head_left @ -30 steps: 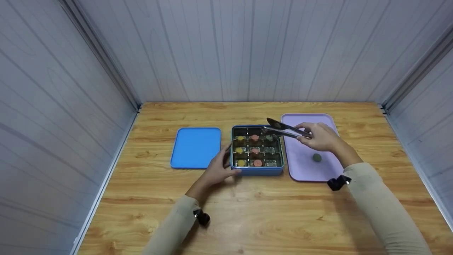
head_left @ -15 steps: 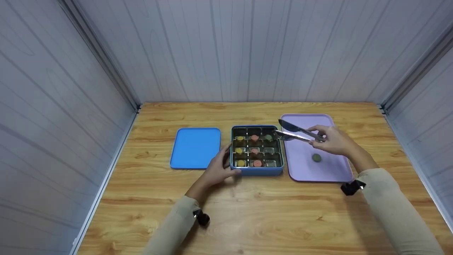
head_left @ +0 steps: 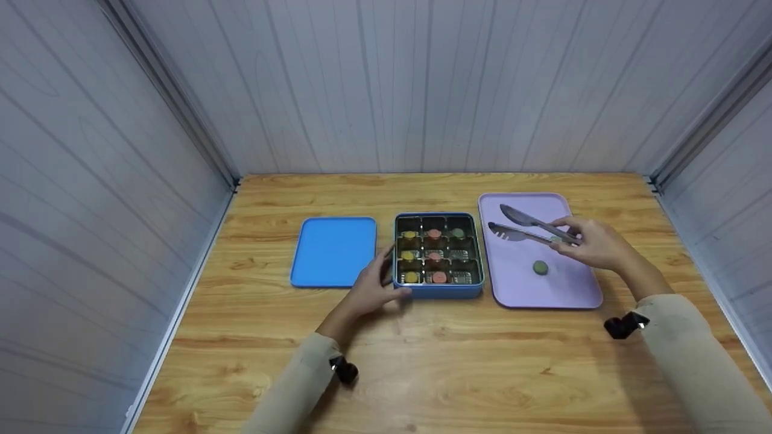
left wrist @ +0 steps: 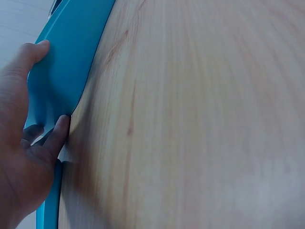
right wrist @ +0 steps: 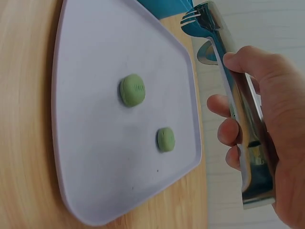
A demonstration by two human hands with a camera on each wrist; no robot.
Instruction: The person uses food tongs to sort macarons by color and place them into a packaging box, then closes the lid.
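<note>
An open blue tin box (head_left: 438, 291) with a grid of compartments holds yellow, red and one green round piece (head_left: 458, 232). My left hand (head_left: 386, 282) grips its front left corner; the left wrist view shows thumb and fingers (left wrist: 58, 132) against the blue box wall (left wrist: 71, 71). My right hand (head_left: 573, 241) holds metal tongs (head_left: 520, 225) above the lilac tray (head_left: 564, 295), their jaws apart and empty. In the right wrist view the tongs (right wrist: 228, 81) hang over the tray (right wrist: 95, 157), where two green pieces (right wrist: 132, 90) (right wrist: 166, 139) lie. The head view shows one green piece (head_left: 540, 267).
A blue lid (head_left: 333, 250) lies flat to the left of the box. All of it sits on a wooden table (head_left: 458, 361) enclosed by pale panel walls at the back and on both sides.
My right hand carried the tongs rightwards from the box's back right compartment to above the lilac tray, and their jaws spread. A green piece now shows in that compartment. The left hand stayed put.
</note>
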